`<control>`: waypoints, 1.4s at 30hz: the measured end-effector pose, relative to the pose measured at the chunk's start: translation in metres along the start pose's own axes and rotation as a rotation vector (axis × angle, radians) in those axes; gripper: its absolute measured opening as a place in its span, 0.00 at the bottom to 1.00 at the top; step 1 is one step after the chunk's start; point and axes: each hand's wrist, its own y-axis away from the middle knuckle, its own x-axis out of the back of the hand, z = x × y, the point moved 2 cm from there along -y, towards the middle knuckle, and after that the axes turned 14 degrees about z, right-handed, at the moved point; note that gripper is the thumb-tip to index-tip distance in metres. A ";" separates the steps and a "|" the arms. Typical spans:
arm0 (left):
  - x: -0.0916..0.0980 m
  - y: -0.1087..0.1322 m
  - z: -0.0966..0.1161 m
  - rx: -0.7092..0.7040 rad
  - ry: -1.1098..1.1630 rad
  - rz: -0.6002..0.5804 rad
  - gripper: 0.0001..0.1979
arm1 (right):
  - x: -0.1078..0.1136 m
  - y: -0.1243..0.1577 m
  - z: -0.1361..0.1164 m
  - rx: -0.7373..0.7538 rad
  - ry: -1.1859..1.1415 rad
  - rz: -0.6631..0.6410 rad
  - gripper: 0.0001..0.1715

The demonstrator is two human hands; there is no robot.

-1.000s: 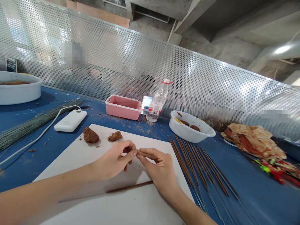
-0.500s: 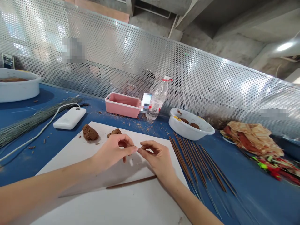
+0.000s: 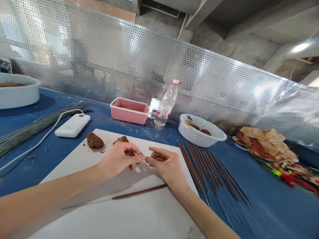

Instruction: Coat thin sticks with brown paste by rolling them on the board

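Note:
Above the white board (image 3: 104,219), my left hand (image 3: 122,157) and my right hand (image 3: 166,164) meet at the fingertips. Thumb and forefinger are pinched together on each; whatever sits between them is too small to make out. In front of my wrists lies a thin stick coated in brown paste (image 3: 139,192), its bare wire end reaching left and its right end going under my right wrist. A lump of brown clay-like paste (image 3: 94,140) rests at the board's far left. Partly behind my left hand is a smaller, crumbly brown piece (image 3: 122,139).
Several brown coated sticks (image 3: 204,166) lie right of the board. Behind stand a pink bin (image 3: 129,114), a plastic bottle (image 3: 167,103) and a white basin (image 3: 199,137). A power bank (image 3: 72,125) with a cable and a wire bundle (image 3: 32,131) are left. A perforated metal screen (image 3: 139,66) borders the table.
The fingers of both hands have shifted slightly, my right forefinger lifting and straightening a little. The view has moved slightly; the stick and the lumps stay where they were on the board.

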 end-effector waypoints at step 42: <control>-0.009 0.009 -0.004 -0.197 -0.140 0.016 0.12 | 0.000 0.006 -0.002 0.126 -0.205 -0.230 0.28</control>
